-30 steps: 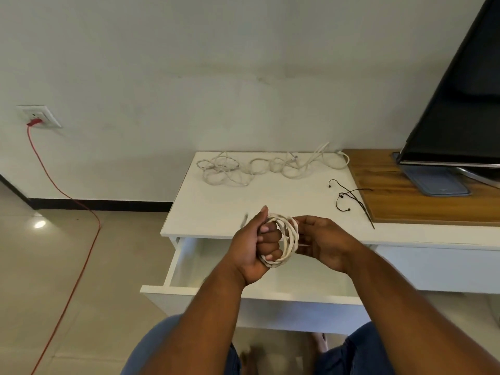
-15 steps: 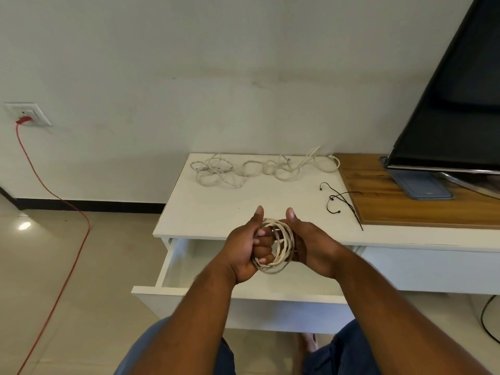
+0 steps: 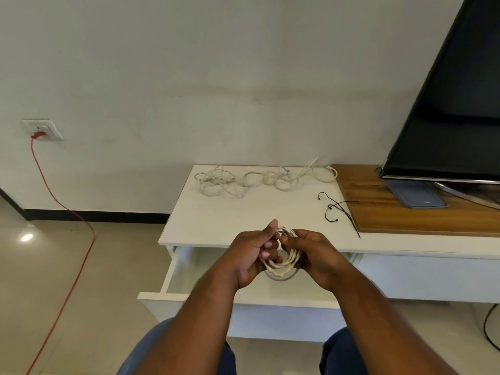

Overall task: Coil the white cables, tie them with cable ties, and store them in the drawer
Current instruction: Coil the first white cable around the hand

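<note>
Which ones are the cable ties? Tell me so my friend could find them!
Find the big black TV on the right; it stands on a wooden board on the white cabinet. At that board's left edge lie the cable ties. They are thin and black, unlike the pale tangled cables behind them.

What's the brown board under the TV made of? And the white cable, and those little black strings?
Brown board: looks like wood or a wood-look veneer, with a matt finish and streaky grain showing.
White cable coil: probably a soft plastic sheath, matt, since it bends into tight loops.
Black ties: probably thin plastic that holds springy curves, but they are too small to be sure.
</note>
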